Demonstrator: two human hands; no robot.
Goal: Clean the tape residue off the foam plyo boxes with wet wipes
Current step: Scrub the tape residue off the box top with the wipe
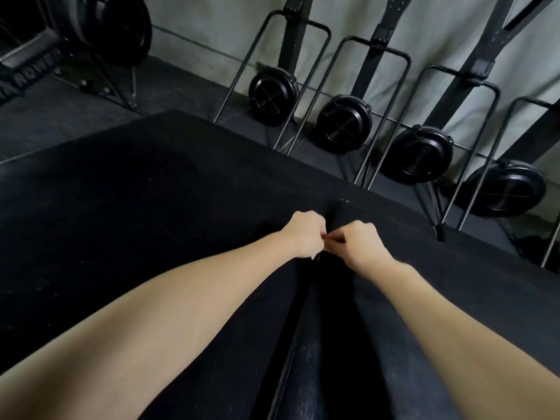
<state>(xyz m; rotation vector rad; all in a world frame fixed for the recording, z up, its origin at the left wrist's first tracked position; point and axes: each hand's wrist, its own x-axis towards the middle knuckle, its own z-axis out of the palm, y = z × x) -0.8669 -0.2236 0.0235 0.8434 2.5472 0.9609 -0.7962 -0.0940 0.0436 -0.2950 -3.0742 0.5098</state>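
Because the black foam boxes [151, 222] lying side by side under both arms are soft and matte, the dark strip [341, 218] at their seam likely peels best from its near end, where the left hand [306, 234] and right hand [365, 245], fingers curled, pinch something small together.

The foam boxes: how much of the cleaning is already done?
Nothing looks finished. Both hands, left hand and right hand, pinch something small at the seam between the black foam boxes. No wet wipe is visible, so wiping remains.
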